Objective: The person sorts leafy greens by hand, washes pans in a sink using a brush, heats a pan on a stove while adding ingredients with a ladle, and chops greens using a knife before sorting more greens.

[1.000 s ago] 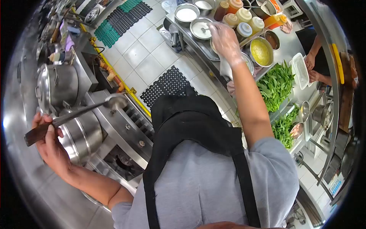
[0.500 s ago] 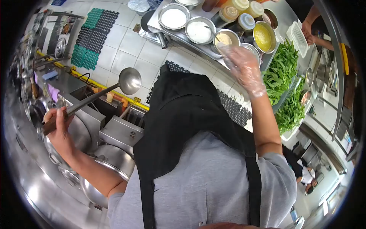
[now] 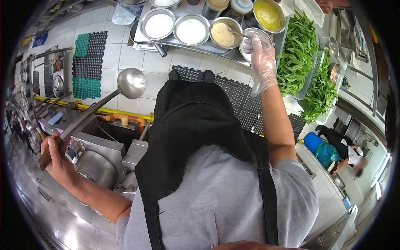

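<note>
My left hand (image 3: pixel 56 160) is wrapped round the wooden handle of a large metal ladle (image 3: pixel 132 83), whose bowl hangs over the floor and holds nothing that I can see. My right hand (image 3: pixel 263 58), in a clear plastic glove, has its fingers closed on the handle of a spoon (image 3: pixel 237 32). The spoon's other end rests in a steel bowl of beige powder (image 3: pixel 223 35). Partly hidden under the gloved fingers is another metal bowl (image 3: pixel 246 53). Two bowls of white granules (image 3: pixel 159 26) stand to the left of the beige powder.
Squeeze bottles (image 3: pixel 241 6) and a pot of yellow liquid (image 3: pixel 268 16) stand behind the bowls. Leafy greens (image 3: pixel 296 54) fill trays at the right. A pan (image 3: pixel 156 46) sits at the counter's left end. Large pots (image 3: pixel 98 168) stand at lower left. Another person (image 3: pixel 346 150) works at far right.
My right hand has come down onto the spoon's handle at the beige powder and closed on it. The ladle has stayed in my left hand. The whole view has shifted with my head.
</note>
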A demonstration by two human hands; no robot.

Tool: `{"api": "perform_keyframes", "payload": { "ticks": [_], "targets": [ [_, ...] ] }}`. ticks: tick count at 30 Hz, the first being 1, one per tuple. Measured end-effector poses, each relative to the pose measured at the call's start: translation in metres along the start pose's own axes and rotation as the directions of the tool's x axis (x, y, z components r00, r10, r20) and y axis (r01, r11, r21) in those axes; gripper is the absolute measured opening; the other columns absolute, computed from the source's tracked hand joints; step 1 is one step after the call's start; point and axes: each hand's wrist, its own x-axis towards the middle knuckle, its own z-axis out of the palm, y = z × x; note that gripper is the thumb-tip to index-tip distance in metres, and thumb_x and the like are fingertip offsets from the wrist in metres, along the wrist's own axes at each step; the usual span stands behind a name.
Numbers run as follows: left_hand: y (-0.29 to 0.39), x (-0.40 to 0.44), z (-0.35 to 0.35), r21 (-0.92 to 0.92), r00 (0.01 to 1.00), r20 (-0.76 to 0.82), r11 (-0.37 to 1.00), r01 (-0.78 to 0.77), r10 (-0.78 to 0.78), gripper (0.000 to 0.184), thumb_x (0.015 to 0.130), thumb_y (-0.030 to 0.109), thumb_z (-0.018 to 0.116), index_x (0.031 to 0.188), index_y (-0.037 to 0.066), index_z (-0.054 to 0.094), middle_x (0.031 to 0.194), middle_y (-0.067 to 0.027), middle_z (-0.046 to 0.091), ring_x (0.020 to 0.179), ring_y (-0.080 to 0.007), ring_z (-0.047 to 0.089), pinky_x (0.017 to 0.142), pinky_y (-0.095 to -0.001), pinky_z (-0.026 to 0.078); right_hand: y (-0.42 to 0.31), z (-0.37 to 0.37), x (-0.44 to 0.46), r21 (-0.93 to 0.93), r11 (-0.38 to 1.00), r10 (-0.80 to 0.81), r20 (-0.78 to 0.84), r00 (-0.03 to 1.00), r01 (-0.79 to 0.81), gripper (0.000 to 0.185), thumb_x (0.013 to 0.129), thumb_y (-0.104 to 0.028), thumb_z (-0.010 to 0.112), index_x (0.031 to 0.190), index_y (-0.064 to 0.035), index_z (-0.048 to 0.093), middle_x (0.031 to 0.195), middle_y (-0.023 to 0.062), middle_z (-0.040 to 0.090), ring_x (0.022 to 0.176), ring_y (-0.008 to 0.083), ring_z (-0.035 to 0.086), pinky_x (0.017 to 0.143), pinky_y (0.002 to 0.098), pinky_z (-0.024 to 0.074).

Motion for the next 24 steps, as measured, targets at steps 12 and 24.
{"api": "perform_keyframes", "payload": {
  "ticks": [12,24],
  "targets": [
    [0.004,-0.038,0.002,-0.117,0.999,-0.039,0.993,-0.028,0.024,0.029,0.108,0.02,0.072,0.12,-0.005,0.07,0.112,-0.0199,0.075,0.1,-0.0227,0.075,0.082,-0.0403,0.071,-0.086,-0.042,-0.049,-0.442,0.478,-0.442,0.627,0.642,0.76,0.027,0.105,-0.012,0.068,0.129,-0.0032,0.076,0.105,0.0178,0.076,0.097,0.0379,0.073,0.088,0.0438,0.0583],
    [0.005,-0.065,0.017,-0.065,0.995,-0.096,0.998,-0.001,-0.005,0.028,0.107,0.019,0.073,0.12,-0.006,0.071,0.112,-0.0202,0.076,0.1,-0.0237,0.076,0.08,-0.0395,0.071,-0.053,-0.016,-0.068,-0.259,0.942,-0.155,0.231,0.961,0.215,0.026,0.109,-0.013,0.065,0.125,0.0044,0.076,0.104,0.0232,0.079,0.091,0.0286,0.078,0.084,0.0371,0.0597]
  ]
}}
